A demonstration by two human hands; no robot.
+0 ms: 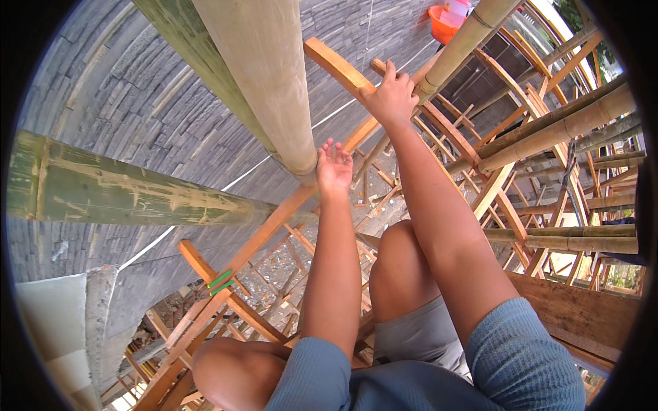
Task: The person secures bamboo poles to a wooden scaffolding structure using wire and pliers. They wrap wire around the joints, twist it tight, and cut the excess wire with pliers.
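I sit high on a scaffold of bamboo poles and orange wooden battens, knees bent below me. My left hand (pixel 334 166) is raised with fingers apart, palm near the lower end of a thick pale bamboo pole (pixel 264 75), holding nothing. My right hand (pixel 392 97) reaches farther out and grips an orange wooden batten (pixel 336 65) where it meets a slanted bamboo pole (pixel 466 41).
A green bamboo pole (pixel 137 192) runs across at the left in front of a grey stone wall (pixel 130 103). More bamboo poles (pixel 562 123) and crossed battens fill the right. An orange bucket (pixel 444 22) sits at the top. A wooden plank (pixel 576 308) lies at the right, ground far below.
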